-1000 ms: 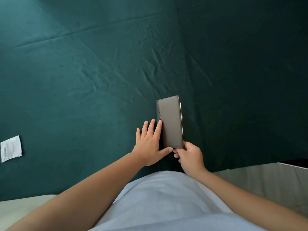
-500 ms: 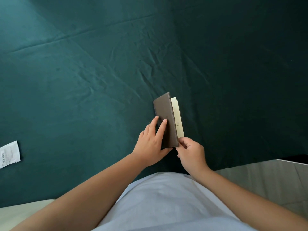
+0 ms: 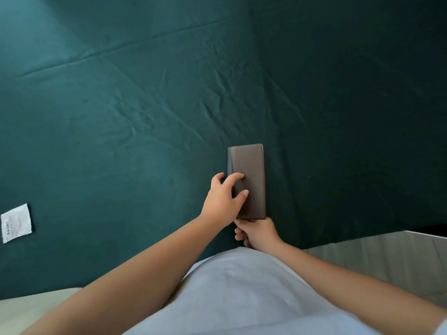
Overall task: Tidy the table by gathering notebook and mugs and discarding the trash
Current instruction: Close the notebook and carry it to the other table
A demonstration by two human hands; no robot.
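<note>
Item: brown notebook (image 3: pixel 249 175), closed, flat on the green-clothed worktop (image 3: pixel 121 117), near its front edge. Left hand (image 3: pixel 223 201) curls over the cover and spine; right hand (image 3: pixel 257 232) pinches the near end. Handling: keep the cover pressed shut and lift level. Paper slip (image 3: pixel 16 223) lies well apart at left.

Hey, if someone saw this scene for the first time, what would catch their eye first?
The brown notebook, closed at centre on the dark green tablecloth: the left hand grips its spine side, the right hand holds its near end. A white paper wrapper lies far left.
</note>
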